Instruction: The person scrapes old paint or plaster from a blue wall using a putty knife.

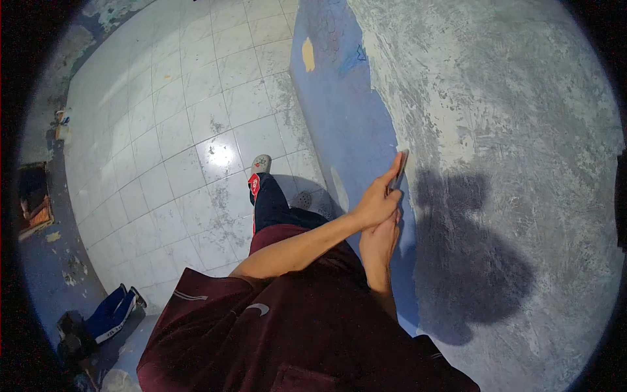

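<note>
Both my hands are closed round a thin scraper [403,161], seen almost edge-on against the wall. My left hand [377,204] reaches across from the left, its index finger stretched along the tool toward the tip. Just below, my right hand [379,243] is wrapped round the lower part, which the fingers mostly hide. The tip touches the wall where blue paint [353,111] meets a rough, bare grey surface [516,130]. That border is ragged, with pale patches beside it.
A white tiled floor [183,150] with grey smudges runs along the wall. My clog-shod foot [260,163] stands on it, the other clog [302,200] in shadow near the wall. Blue-and-white items [116,313] lie at the lower left. My shadow [470,261] falls on the grey wall.
</note>
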A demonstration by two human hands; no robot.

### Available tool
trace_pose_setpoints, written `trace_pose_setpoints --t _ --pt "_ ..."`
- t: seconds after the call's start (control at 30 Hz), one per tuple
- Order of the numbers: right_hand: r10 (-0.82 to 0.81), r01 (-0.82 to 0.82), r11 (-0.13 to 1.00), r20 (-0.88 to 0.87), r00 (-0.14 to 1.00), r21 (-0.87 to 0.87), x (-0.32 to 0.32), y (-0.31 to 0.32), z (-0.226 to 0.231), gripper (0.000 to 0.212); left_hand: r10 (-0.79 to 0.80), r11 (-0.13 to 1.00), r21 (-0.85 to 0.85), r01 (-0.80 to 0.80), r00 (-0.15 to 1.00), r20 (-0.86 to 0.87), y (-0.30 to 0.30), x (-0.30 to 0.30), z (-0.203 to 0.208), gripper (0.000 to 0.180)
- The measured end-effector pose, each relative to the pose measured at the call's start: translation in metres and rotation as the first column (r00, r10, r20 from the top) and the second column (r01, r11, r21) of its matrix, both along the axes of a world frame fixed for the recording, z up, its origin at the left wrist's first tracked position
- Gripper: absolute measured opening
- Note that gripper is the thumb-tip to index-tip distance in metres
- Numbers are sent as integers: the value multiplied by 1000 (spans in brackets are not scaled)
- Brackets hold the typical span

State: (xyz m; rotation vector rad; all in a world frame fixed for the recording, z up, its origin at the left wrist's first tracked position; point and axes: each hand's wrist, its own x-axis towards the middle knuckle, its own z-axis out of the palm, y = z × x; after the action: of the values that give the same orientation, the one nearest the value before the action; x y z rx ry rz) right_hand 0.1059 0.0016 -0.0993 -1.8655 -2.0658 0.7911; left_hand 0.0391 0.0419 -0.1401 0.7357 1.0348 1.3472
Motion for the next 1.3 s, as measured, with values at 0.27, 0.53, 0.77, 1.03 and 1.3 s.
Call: trace_pose_setpoints --t 0.27,0.53,0.77,1.03,1.3 --pt "-4 5 999 -34 999 45 -10 -4 18 37 9 1000 -12 -9 1000 2 7 2 -9 77" --pt "69 -71 997 57 996 22 -5 4 0 38 12 1000 27 -13 999 40 -2 -7 -6 76" --pt "18 -19 1000 -17 1000 -22 -3 -1 2 40 5 999 -54 -2 998 59 6 -5 -9 77" --pt "201 -198 967 -1 980 159 -1 3 -6 39 111 989 118 -93 981 -161 -1 4 -20 76" --pt "37 -2 997 -418 908 83 -3 -5 -8 39 143 986 87 -139 989 -39 5 4 -14 76"
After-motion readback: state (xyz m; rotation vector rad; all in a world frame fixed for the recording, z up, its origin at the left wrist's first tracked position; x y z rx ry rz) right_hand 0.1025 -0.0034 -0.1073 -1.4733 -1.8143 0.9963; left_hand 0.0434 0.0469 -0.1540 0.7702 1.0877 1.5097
